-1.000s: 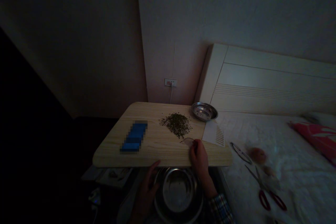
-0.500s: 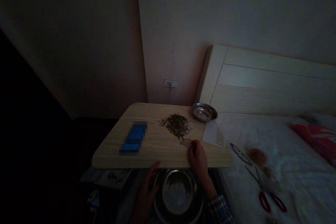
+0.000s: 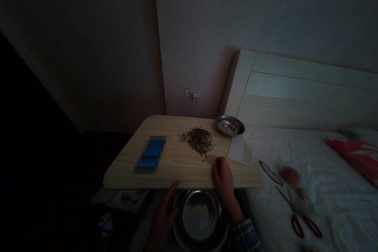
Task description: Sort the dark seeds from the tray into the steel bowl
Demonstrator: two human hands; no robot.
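My right hand (image 3: pixel 223 175) rests at the table's front edge, its fingers pinched on a thin, curved, reddish strip (image 3: pixel 210 156) whose kind I cannot make out. The strip's tip lies by the lower end of a heap of small dark green-brown grains (image 3: pixel 199 139). With fingers apart, my left hand (image 3: pixel 166 212) is at the table's front edge, one fingertip touching it. Between my forearms, below the tabletop, sits a round steel bowl (image 3: pixel 200 217) inside a larger dark-looking vessel (image 3: pixel 223 230).
On the pale wooden table (image 3: pixel 174 173) lie a pixelated blue rectangle (image 3: pixel 151 154), a shallow steel bowl (image 3: pixel 229 126) and a white card with a row of slim sticks (image 3: pixel 238 150). Red-handled scissors (image 3: pixel 295 210) and a dark oval loop (image 3: pixel 271 173) lie on the bed (image 3: pixel 339 189).
The thin strip at my right fingertips has shifted slightly. My two hands, the heap and the bowls stay nearly where they were.
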